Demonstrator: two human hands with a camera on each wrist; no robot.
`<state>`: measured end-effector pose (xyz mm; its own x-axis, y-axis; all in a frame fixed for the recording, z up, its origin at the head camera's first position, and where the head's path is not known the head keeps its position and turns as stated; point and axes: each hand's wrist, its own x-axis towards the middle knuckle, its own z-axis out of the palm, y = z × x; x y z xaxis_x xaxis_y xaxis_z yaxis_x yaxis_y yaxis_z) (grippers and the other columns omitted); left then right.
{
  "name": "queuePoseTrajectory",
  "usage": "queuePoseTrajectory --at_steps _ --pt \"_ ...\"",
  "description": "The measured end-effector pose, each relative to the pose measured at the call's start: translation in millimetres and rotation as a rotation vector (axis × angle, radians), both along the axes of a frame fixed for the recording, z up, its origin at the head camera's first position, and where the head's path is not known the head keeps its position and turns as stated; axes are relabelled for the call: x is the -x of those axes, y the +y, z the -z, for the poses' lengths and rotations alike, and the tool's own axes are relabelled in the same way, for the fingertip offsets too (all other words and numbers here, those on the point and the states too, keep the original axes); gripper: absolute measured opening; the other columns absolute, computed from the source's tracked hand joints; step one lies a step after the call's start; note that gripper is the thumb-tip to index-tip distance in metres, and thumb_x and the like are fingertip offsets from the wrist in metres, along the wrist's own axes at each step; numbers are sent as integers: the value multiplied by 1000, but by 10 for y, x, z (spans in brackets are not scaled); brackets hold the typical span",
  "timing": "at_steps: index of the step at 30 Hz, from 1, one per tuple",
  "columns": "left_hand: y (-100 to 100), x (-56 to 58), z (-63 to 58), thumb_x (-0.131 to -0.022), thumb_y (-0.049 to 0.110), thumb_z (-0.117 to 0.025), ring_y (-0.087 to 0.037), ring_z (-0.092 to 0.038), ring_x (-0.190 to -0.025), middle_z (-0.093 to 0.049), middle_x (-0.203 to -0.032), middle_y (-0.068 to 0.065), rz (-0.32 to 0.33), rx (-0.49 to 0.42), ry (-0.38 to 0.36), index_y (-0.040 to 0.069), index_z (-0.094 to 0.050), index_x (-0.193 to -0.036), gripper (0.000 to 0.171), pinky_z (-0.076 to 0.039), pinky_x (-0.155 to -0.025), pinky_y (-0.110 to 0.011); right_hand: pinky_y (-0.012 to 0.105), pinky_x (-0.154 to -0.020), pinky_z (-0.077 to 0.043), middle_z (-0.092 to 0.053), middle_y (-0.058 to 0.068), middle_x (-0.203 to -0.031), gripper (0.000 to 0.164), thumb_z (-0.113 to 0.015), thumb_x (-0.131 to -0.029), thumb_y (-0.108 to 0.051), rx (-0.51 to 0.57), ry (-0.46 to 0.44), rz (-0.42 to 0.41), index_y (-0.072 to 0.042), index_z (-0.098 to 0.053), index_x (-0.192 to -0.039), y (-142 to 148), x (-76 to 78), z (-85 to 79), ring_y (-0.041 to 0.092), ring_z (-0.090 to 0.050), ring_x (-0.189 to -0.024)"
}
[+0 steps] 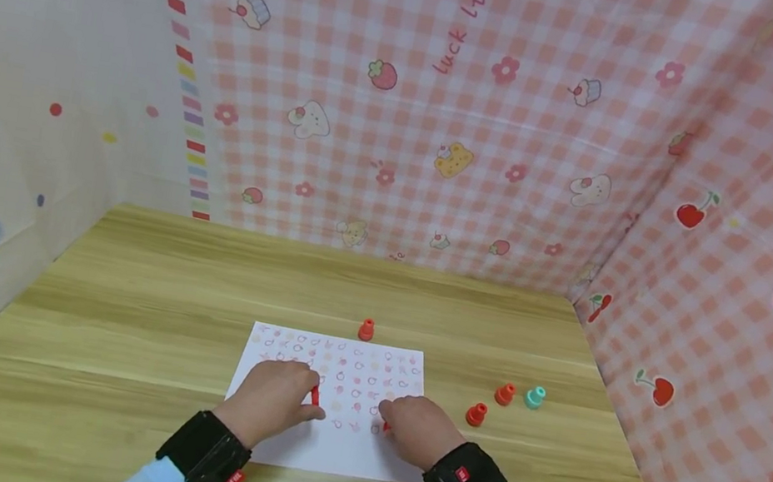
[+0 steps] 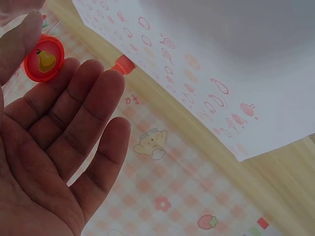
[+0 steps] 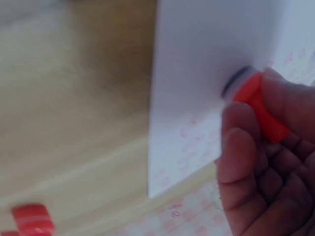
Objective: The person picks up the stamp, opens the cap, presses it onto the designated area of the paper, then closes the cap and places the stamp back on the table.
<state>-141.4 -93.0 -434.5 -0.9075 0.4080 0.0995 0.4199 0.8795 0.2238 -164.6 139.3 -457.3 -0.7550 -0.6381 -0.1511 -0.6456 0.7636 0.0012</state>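
A white sheet of paper [image 1: 322, 457] lies on the table, its upper part covered with rows of small fruit-like prints in red, pink and pale orange. Over its left side, my left hand [image 1: 273, 402] pinches a red stamp [image 2: 44, 58] between thumb and index finger; a yellow pear picture shows on its round end. The other fingers of that hand are extended. My right hand [image 1: 419, 432] grips another red stamp [image 3: 261, 105] over the right side of the sheet. That stamp has a dark end facing the paper; whether it touches cannot be told.
Beyond the sheet's far edge stands a red stamp [image 1: 366, 330]. To the right of the paper are two red stamps, one nearer [image 1: 476, 414] and one farther [image 1: 505, 394], beside a teal stamp [image 1: 535, 397]. Patterned cloth [image 1: 407, 109] hangs behind the wooden table [image 1: 119, 300].
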Motion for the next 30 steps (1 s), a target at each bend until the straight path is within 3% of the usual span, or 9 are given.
queuePoseTrajectory --at_steps 7,12,16,20,23,26,30 --pt "13 2 -1 -70 37 -81 -13 -49 -55 -61 -62 3 -2 3 4 10 -71 -79 30 -45 -53 -30 29 -63 -51 -64 0 -69 14 -71 -84 -14 21 -8 4 -10 -67 -97 21 -2 18 15 -49 -58" --pt "11 6 -19 -70 36 -82 -13 -50 -55 -62 -63 2 0 -9 25 10 -71 -77 29 -46 -54 -30 29 -64 -49 -61 -2 -69 14 -71 -84 -13 62 -58 69 -12 -66 -97 62 53 36 16 -49 -61" --pt "14 7 -24 -72 36 -80 -13 -51 -55 -62 -63 2 4 -5 54 10 -70 -77 28 -46 -53 -31 28 -59 -45 -59 -3 -69 11 -72 -84 -19 243 -50 172 -14 -66 -91 129 86 -26 15 -50 -61" --pt "31 16 -19 -75 37 -78 -12 -53 -56 -64 -65 2 -3 -26 93 10 -70 -79 27 -48 -55 -31 27 -52 -43 -58 -2 -69 15 -72 -84 -27 544 -41 390 -17 -66 -92 135 96 -202 16 -51 -61" --pt "56 9 -29 -77 39 -76 -12 -53 -56 -63 -65 3 6 -46 130 12 -69 -80 28 -49 -54 -31 28 -51 -42 -61 0 -71 16 -72 -83 -29 744 -96 512 -19 -68 -95 74 70 -313 19 -52 -63" --pt "87 -9 -46 -77 44 -73 -11 -52 -54 -62 -67 3 16 -54 151 12 -69 -83 32 -50 -54 -31 28 -52 -42 -64 0 -76 14 -71 -85 -28 843 -172 509 -21 -70 -97 -5 15 -360 20 -53 -66" --pt "122 -28 -44 -76 47 -73 -11 -53 -55 -64 -70 3 17 -82 163 14 -71 -84 34 -49 -54 -30 28 -53 -44 -67 4 -82 16 -68 -88 -24 877 -255 446 -19 -69 -103 -114 -65 -373 20 -53 -67"
